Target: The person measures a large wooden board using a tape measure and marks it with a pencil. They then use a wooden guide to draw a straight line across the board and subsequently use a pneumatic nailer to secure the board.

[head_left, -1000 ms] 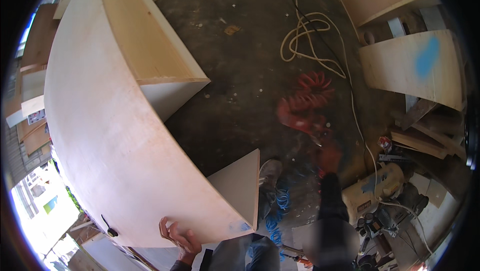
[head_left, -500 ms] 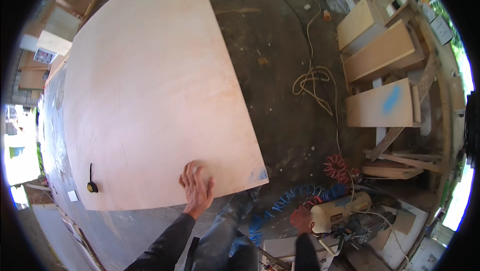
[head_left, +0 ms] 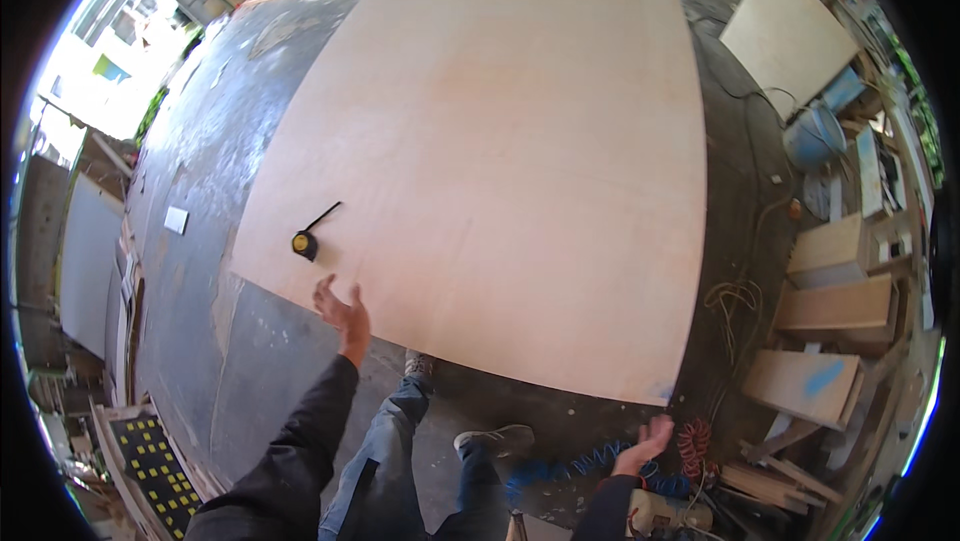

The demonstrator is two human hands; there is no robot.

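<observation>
A large pale plywood sheet (head_left: 520, 161) fills the middle of the head view. Near its left corner lies a black and yellow tape measure (head_left: 306, 244) with a dark strap trailing from it. My left hand (head_left: 345, 316) hovers at the sheet's near left edge, fingers spread and holding nothing, just below the tape measure. Off the sheet's near right corner, my right hand (head_left: 645, 447) is held out with its fingers extended and nothing in it. Below that corner it is close to a blue coiled air hose (head_left: 600, 463).
A red coiled hose (head_left: 694, 449) and a cream compressor tank (head_left: 668, 513) sit at lower right. Wooden boxes (head_left: 835, 303) and scrap boards line the right side, with a blue bucket (head_left: 815, 136) farther back. A white tile-like piece (head_left: 176, 220) lies on the grey floor at left.
The view has swung left. My left hand has come off the sheet's surface toward the edge near the tape measure. My right hand, blurred before, now shows clearly by the right corner.
</observation>
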